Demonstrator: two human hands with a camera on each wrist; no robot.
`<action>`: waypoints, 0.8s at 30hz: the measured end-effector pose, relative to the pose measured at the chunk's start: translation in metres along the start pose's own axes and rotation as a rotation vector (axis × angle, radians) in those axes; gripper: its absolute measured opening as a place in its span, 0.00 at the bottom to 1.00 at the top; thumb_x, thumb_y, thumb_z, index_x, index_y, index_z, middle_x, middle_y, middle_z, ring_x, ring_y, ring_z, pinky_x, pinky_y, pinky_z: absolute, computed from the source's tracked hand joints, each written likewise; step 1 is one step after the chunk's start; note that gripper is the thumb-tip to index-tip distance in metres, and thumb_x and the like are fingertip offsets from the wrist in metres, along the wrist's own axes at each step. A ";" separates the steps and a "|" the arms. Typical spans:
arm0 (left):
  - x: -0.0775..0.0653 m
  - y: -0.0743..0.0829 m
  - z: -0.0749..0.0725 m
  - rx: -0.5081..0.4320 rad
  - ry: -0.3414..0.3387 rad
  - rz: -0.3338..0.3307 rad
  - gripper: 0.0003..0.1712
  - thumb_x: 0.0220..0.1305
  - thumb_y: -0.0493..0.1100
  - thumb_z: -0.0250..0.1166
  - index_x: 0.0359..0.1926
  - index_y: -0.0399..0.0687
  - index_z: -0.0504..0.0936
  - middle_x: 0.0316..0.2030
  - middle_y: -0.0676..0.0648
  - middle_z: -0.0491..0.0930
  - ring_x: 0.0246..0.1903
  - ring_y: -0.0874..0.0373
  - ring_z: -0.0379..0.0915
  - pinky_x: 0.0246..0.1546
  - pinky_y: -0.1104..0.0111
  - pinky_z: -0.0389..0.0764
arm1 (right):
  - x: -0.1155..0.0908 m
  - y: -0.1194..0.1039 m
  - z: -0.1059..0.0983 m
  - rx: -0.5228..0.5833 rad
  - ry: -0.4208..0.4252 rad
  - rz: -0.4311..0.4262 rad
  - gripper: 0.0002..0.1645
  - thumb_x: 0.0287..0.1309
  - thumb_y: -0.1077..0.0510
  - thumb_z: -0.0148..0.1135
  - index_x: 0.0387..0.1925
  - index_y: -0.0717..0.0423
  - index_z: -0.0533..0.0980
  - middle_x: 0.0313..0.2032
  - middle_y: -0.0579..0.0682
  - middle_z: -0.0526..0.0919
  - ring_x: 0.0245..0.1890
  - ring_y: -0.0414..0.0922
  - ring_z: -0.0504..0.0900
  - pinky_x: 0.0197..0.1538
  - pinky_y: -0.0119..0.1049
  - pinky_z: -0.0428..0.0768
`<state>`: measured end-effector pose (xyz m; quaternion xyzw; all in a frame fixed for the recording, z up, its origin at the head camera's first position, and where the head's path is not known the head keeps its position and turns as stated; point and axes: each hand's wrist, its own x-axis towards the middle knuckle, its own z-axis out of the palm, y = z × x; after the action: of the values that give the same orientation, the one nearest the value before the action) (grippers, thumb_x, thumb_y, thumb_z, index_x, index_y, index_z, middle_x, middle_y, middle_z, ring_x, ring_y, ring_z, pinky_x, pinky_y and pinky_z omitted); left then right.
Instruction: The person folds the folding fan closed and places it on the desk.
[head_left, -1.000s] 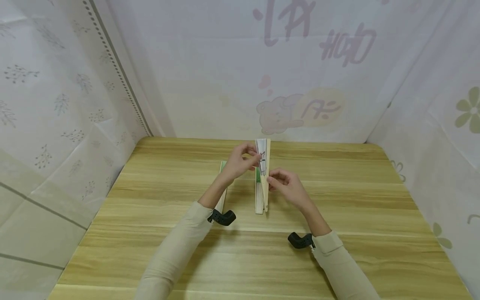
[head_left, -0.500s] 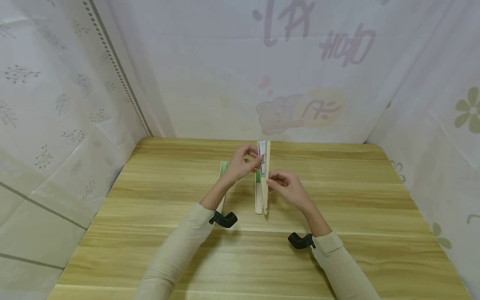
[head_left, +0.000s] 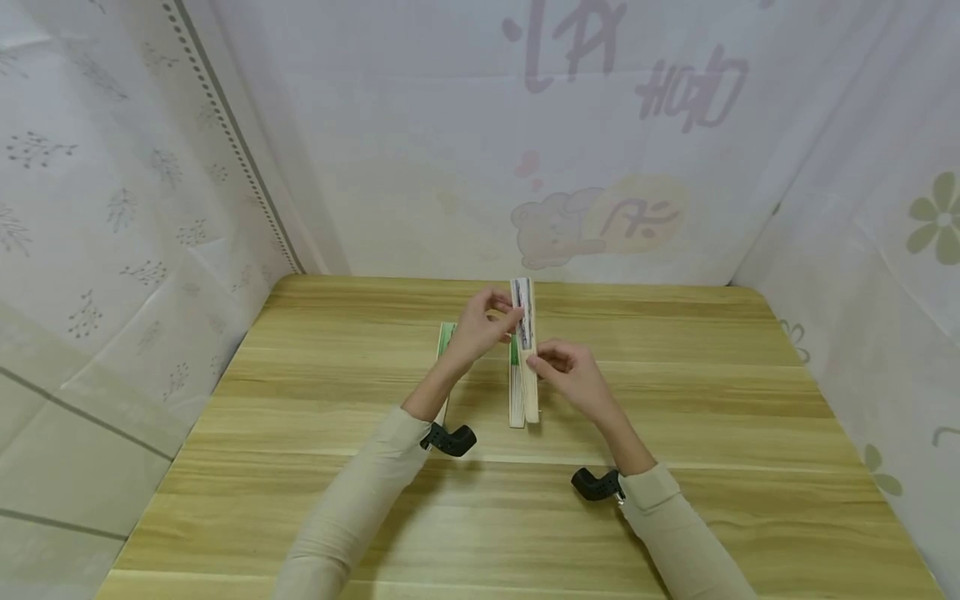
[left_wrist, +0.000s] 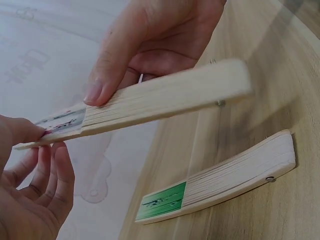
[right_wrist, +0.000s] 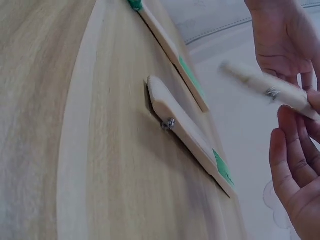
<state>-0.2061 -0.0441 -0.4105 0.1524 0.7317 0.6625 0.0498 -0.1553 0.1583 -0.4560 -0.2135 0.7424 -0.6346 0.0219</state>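
Both hands hold a folded fan (head_left: 530,392) above the table, its pale ribs bundled together and its leaf white with dark and pinkish print. My left hand (head_left: 476,327) pinches the leaf end between thumb and fingers. Lower down, my right hand (head_left: 573,375) pinches the ribs; its thumb (left_wrist: 100,90) lies on the pleated edge in the left wrist view. Just below the held fan, a green folded fan (left_wrist: 215,180) lies on the table. A second green folded fan (head_left: 447,333) lies farther left, partly hidden behind the left forearm.
The wooden table (head_left: 675,400) reaches back to a printed curtain (head_left: 420,167). More patterned cloth (head_left: 135,208) hangs on the left side, and flowered cloth (head_left: 900,292) on the right. Dark wrist cameras (head_left: 453,440) jut from both sleeves.
The held fan has turned in the hands: its pleated edge now faces up, where a flat outer rib showed before. Both green fans stay in place.
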 end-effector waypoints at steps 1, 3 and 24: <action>0.000 0.000 0.000 -0.004 -0.005 0.004 0.14 0.72 0.37 0.65 0.53 0.34 0.74 0.41 0.40 0.77 0.36 0.33 0.81 0.30 0.62 0.86 | 0.000 0.000 0.000 -0.002 0.007 -0.001 0.10 0.69 0.70 0.60 0.47 0.74 0.80 0.41 0.66 0.84 0.36 0.56 0.85 0.44 0.63 0.82; 0.000 -0.001 0.000 -0.019 -0.017 0.010 0.15 0.72 0.37 0.65 0.54 0.34 0.75 0.41 0.40 0.78 0.37 0.32 0.80 0.32 0.59 0.86 | 0.000 0.001 0.001 -0.001 0.028 0.001 0.09 0.69 0.70 0.60 0.47 0.73 0.81 0.41 0.65 0.84 0.36 0.54 0.86 0.43 0.61 0.82; -0.022 -0.025 0.036 -0.027 -0.202 -0.073 0.15 0.69 0.29 0.65 0.54 0.33 0.73 0.40 0.36 0.82 0.37 0.31 0.82 0.33 0.47 0.85 | -0.012 0.008 -0.017 0.077 0.198 0.188 0.19 0.71 0.56 0.63 0.52 0.70 0.81 0.48 0.62 0.83 0.44 0.50 0.84 0.50 0.48 0.84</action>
<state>-0.1796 -0.0179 -0.4418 0.1908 0.7190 0.6513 0.1495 -0.1519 0.1786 -0.4627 -0.0786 0.7329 -0.6756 0.0162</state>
